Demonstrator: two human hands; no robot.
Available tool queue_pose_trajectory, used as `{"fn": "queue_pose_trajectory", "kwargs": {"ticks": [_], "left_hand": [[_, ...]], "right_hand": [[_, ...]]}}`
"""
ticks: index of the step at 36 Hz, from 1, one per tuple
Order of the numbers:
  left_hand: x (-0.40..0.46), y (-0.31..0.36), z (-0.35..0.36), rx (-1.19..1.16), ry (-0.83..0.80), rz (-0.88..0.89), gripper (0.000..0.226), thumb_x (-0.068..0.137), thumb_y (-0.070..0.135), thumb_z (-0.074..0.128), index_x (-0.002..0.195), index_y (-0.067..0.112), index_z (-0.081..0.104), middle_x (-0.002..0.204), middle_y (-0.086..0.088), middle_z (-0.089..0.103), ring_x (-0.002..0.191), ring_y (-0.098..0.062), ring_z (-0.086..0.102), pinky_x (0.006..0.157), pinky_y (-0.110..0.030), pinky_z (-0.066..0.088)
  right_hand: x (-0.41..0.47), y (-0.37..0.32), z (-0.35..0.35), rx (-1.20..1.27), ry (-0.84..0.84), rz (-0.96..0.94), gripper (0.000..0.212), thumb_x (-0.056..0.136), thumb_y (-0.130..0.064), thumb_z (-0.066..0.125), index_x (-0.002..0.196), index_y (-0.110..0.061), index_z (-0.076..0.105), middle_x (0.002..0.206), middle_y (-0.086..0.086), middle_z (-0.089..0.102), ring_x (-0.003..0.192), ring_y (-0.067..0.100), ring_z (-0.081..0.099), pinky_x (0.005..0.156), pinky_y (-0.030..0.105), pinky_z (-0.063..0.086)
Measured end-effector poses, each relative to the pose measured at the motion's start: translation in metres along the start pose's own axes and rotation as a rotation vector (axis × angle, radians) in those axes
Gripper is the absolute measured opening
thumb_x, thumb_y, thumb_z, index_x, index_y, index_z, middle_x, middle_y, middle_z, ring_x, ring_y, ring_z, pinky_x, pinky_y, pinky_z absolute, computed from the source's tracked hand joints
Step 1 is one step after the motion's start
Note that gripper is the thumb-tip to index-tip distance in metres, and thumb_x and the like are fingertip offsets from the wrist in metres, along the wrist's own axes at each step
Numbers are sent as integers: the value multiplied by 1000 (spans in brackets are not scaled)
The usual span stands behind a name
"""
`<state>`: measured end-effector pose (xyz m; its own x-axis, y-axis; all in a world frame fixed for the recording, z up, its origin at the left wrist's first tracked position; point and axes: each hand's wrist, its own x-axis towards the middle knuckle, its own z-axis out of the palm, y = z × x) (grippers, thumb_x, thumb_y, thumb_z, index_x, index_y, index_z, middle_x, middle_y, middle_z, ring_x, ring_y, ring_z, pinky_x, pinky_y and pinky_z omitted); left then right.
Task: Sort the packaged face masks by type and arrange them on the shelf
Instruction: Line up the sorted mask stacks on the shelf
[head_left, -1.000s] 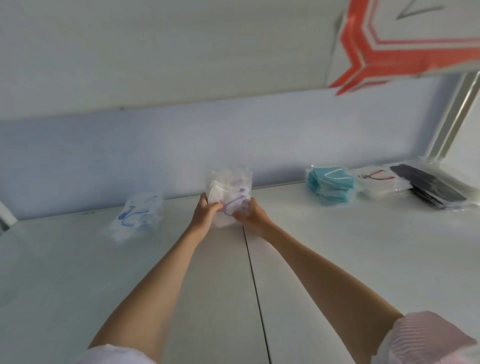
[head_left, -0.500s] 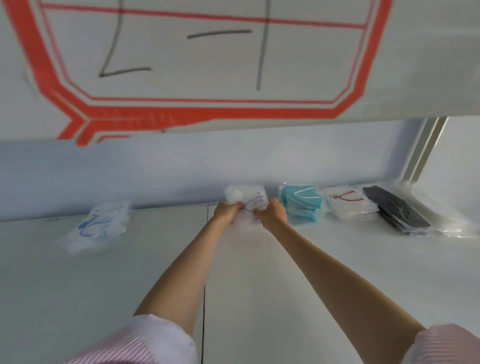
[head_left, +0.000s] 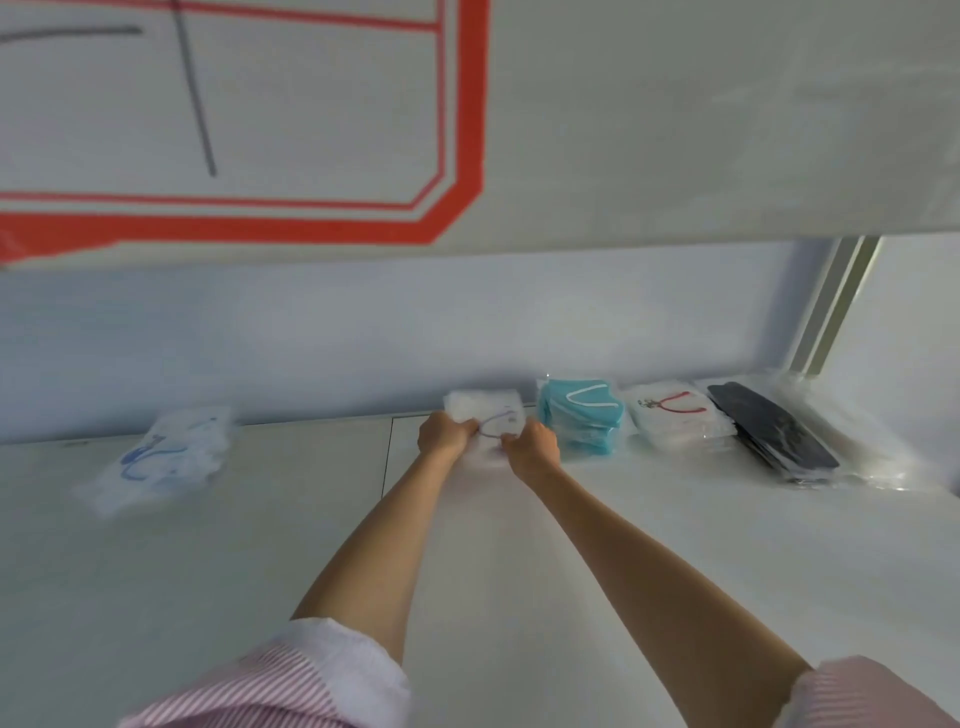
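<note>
Masks in a white stack with purple ear loops sit at the back of the shelf, against the rear wall and just beside the teal stack. I have both hands on them: my left hand grips the stack's left edge with curled fingers, and my right hand grips its near right corner, close to the teal packs. To the right of the teal stack lie a white stack with red loops and a black stack, each touching or nearly touching its neighbour. Well apart on the left, a loose pack with blue loops lies askew and is not yet in the row. The main risk I judge is slippage, because the clear wrappers look slick and the packs are only stacked, so letting go unevenly could make the top ones slide forward or fan out. My right knuckles are so near the teal stack that pulling that hand away carelessly could drag or topple it. Pushing too hard towards the wall could also buckle the soft packs, and I cannot tell how squarely the lower ones are aligned.
</note>
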<state>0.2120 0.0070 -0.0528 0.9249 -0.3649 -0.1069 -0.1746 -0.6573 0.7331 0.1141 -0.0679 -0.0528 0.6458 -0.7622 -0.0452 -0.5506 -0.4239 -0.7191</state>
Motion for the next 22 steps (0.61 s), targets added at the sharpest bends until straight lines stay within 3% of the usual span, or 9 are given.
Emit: {"fn": "queue_pose_trajectory", "kwargs": {"ticks": [7,15,18,22], "left_hand": [[-4,3,-1,81,-12,11,49,92,39,58,120,-2,60,125,-20,62,116,-34,57,91,-34,46],[-10,9,-15,-11,-65,-23,56,99,38,41,138,-1,46,140,-19,50,123,-34,52,96,-33,43],[-16,8,-28,-1,-70,4,55,100,37,38,140,-1,44,144,-20,46,129,-34,48,98,-32,40],[-20,-2,-57,0,-53,77,51,97,38,43,127,-1,57,131,-21,58,121,-34,54,95,-34,43]], "right_hand": [[-9,-5,-1,-34,-10,-55,40,98,-22,43,130,2,42,131,21,50,118,34,49,99,38,40],[-23,-20,-13,-279,-6,-195,52,100,-16,36,143,8,20,146,22,29,134,36,29,111,37,24],[-24,-29,-15,-387,34,-214,50,97,-20,38,141,4,29,143,20,33,132,35,31,108,36,28],[-27,-46,-14,-547,38,-307,46,98,-30,39,136,-4,42,142,15,35,131,33,32,106,38,30]]}}
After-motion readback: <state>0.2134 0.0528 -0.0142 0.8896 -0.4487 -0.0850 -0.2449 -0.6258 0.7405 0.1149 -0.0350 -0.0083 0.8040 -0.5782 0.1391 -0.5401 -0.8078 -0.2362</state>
